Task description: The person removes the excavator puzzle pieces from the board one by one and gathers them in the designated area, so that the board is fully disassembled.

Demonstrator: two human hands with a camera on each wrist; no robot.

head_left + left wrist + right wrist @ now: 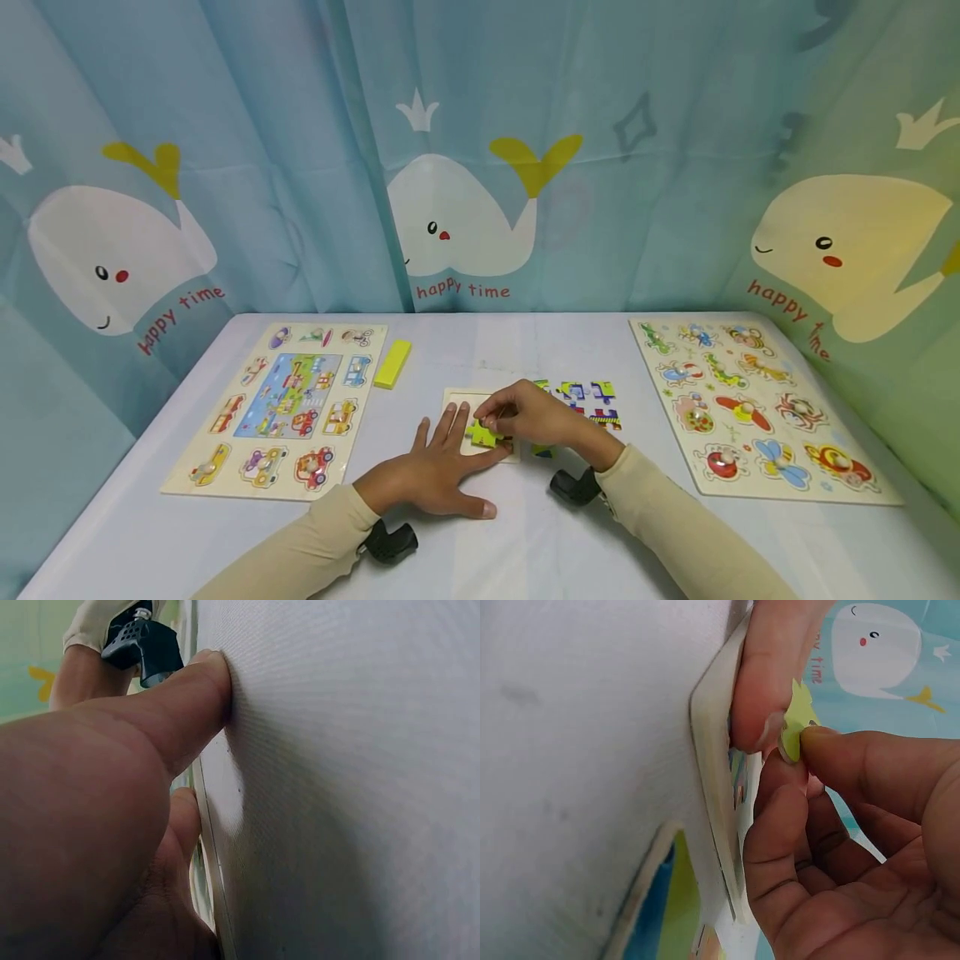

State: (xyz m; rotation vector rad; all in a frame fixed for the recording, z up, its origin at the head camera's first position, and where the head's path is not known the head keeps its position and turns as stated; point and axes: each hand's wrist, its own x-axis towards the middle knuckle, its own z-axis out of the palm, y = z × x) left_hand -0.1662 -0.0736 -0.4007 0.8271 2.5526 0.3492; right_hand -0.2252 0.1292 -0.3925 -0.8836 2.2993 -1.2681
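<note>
Between thumb and fingers, my right hand (536,414) pinches a yellow-green jigsaw piece (483,435) just over a small wooden puzzle tray (459,392). In the right wrist view the jigsaw piece (799,724) is seen nearly edge-on between the fingertips. My left hand (442,471) lies spread with straight fingers, its fingertips resting on the tray and its thumb on the table. The left wrist view shows the thumb (202,690) close up against the cloth. Printed surface shows inside the tray (712,750), mostly hidden by the hands.
Loose jigsaw pieces (603,417) lie right of the tray, partly behind the right hand. A vehicle puzzle board (341,450) is at left, an insect puzzle board (720,429) at right. A yellow block (392,364) lies near the left board. A whale-print curtain (600,250) hangs behind.
</note>
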